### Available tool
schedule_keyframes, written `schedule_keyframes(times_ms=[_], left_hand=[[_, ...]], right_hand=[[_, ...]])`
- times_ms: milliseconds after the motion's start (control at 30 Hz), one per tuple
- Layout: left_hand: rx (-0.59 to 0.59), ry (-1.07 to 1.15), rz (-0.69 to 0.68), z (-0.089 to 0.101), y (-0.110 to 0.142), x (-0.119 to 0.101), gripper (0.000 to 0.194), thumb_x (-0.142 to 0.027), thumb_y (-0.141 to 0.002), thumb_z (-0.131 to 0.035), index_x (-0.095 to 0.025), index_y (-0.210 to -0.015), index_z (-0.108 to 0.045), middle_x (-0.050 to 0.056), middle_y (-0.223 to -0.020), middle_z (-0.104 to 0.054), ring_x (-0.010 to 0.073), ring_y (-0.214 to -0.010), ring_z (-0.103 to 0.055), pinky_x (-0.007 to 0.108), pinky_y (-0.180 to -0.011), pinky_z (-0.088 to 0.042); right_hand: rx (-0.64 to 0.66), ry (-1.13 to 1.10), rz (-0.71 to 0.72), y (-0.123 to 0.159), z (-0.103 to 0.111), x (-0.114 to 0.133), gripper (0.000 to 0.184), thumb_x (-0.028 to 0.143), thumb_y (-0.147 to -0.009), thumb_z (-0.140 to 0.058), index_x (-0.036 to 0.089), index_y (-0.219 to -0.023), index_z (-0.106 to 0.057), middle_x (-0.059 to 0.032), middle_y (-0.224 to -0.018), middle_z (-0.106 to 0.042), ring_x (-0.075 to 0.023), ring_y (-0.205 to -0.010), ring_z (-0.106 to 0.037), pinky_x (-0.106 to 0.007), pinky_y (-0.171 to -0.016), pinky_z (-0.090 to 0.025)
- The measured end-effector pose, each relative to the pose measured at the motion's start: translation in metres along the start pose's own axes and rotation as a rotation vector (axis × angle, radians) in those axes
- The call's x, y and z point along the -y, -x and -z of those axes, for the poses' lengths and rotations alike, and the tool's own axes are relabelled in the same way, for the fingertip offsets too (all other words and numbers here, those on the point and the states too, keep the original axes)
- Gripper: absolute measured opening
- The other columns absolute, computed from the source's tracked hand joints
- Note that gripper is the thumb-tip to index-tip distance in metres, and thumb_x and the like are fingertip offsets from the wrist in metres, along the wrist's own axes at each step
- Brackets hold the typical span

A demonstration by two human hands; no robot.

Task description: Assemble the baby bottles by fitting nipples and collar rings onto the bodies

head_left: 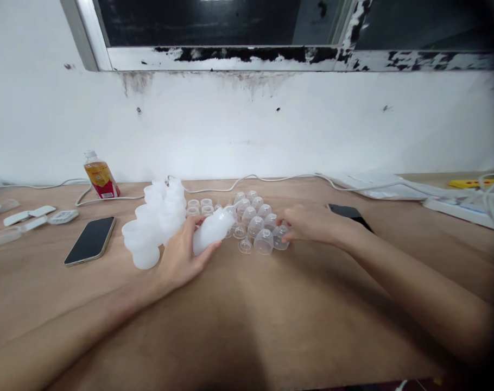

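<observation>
My left hand (185, 251) is wrapped round a milky white baby bottle (211, 232), tilted with its top to the right. A pale teat seems to stick out of the bottle's top. My right hand (302, 222) has its fingertips on a clear dome-shaped cap (281, 238) at the right edge of a group of such caps (264, 241). Several clear teats (245, 246) stand just left of the caps, partly behind the bottle. Beyond my left hand, white rings (193, 204) lie in rows. Several more white bottles (146, 252) are packed together at its left.
A phone (89, 240) lies left of the bottles, near a drink bottle (102, 176) by the wall. Another dark phone (350, 215) is partly behind my right arm. A white cable (251, 177) runs along the back to a power strip (462, 212). White plastic pieces (29, 215) lie far left.
</observation>
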State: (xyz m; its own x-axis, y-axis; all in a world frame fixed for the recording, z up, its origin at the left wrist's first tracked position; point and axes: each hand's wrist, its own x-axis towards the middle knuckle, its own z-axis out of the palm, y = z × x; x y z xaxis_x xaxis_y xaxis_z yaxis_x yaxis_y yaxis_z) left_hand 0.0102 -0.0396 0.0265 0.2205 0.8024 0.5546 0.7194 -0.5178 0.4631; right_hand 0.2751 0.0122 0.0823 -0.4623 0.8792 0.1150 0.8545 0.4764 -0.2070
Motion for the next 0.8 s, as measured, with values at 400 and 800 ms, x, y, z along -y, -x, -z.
schedule_keyframes(times_ms=[400, 800], left_hand=[[0.035, 0.27, 0.11, -0.003, -0.003, 0.0, 0.036, -0.037, -0.078, -0.045, -0.018, -0.108, -0.038, 0.006, -0.108, -0.049, 0.0186, -0.099, -0.047, 0.034, -0.087, -0.036], [0.036, 0.297, 0.149, -0.002, -0.002, 0.004, 0.036, -0.039, -0.079, -0.044, -0.019, -0.108, -0.038, 0.005, -0.106, -0.051, 0.0175, -0.097, -0.047, 0.032, -0.085, -0.036]], right_hand=[[-0.191, -0.115, -0.169, -0.004, 0.036, -0.003, 0.026, 0.036, -0.061, -0.062, 0.019, -0.078, -0.054, -0.0025, -0.067, -0.059, -0.0127, -0.05, -0.053, -0.026, -0.045, -0.038], [0.089, -1.078, -0.005, -0.022, -0.002, 0.015, 0.029, 0.028, -0.064, -0.063, 0.017, -0.087, -0.05, -0.007, -0.1, -0.056, -0.0169, -0.084, -0.059, -0.027, -0.064, -0.049]])
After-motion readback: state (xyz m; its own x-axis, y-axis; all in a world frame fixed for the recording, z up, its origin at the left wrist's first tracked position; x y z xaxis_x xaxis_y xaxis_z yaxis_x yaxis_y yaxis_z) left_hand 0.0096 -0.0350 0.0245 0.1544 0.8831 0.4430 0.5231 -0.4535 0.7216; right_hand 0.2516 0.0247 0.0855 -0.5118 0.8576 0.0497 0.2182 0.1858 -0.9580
